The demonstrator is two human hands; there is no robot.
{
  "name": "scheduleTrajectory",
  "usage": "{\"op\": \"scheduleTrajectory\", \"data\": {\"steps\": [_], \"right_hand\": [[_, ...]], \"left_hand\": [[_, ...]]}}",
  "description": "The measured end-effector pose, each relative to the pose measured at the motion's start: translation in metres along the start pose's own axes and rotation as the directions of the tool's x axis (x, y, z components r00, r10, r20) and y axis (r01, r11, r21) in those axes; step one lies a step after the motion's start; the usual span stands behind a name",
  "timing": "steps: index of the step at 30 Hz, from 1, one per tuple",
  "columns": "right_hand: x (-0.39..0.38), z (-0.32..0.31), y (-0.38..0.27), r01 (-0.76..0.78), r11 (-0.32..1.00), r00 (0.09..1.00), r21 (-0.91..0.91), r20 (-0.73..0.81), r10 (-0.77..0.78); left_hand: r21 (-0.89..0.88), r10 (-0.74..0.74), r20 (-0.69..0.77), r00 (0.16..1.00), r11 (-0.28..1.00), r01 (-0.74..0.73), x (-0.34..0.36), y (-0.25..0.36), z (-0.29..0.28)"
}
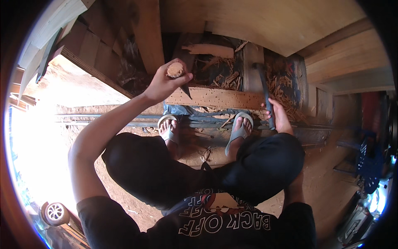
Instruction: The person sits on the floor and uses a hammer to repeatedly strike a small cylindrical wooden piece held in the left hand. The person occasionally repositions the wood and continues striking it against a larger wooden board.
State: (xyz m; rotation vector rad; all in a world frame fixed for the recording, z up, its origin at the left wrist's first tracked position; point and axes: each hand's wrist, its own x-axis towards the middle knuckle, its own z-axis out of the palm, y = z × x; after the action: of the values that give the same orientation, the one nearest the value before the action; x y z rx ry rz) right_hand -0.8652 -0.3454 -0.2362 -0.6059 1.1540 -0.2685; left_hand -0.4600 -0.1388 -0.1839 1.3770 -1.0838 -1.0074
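My left hand is closed around the wooden handle of a chisel. The handle's pale top end is frayed and faces up, while the dark pointed blade slants down over a light board dotted with small holes. Whether the tip touches that board I cannot tell. My right hand, by my right knee, grips the lower end of a dark bar. This bar points away from me and has a short bent head at its far end, like a hammer.
Wood chips and a loose wood piece lie beyond the dotted board. A large wooden panel overhangs the far side. My sandalled feet rest close to the board. A blue plastic chair stands at the right.
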Motion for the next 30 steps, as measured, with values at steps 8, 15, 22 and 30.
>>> {"op": "scheduleTrajectory", "data": {"steps": [8,15,22,30], "right_hand": [[-0.006,0.004,-0.001,0.057,0.998,0.998,0.025,-0.019,-0.057],[0.053,-0.004,-0.014,0.069,0.716,0.934,-0.694,-0.207,-0.291],[0.044,-0.015,-0.046,0.134,0.792,0.98,-0.595,-0.039,-0.196],[-0.072,0.071,-0.129,0.473,0.663,0.862,-0.58,0.146,-0.486]], "left_hand": [[-0.065,-0.1,0.07,0.993,0.992,0.105,0.019,-0.01,-0.005],[0.242,-0.213,0.184,0.959,0.956,0.166,0.016,-0.003,0.008],[0.098,-0.167,-0.146,0.975,0.978,0.182,-0.001,-0.016,0.029],[-0.091,-0.15,-0.436,0.887,0.988,0.123,-0.014,-0.019,0.064]]}}
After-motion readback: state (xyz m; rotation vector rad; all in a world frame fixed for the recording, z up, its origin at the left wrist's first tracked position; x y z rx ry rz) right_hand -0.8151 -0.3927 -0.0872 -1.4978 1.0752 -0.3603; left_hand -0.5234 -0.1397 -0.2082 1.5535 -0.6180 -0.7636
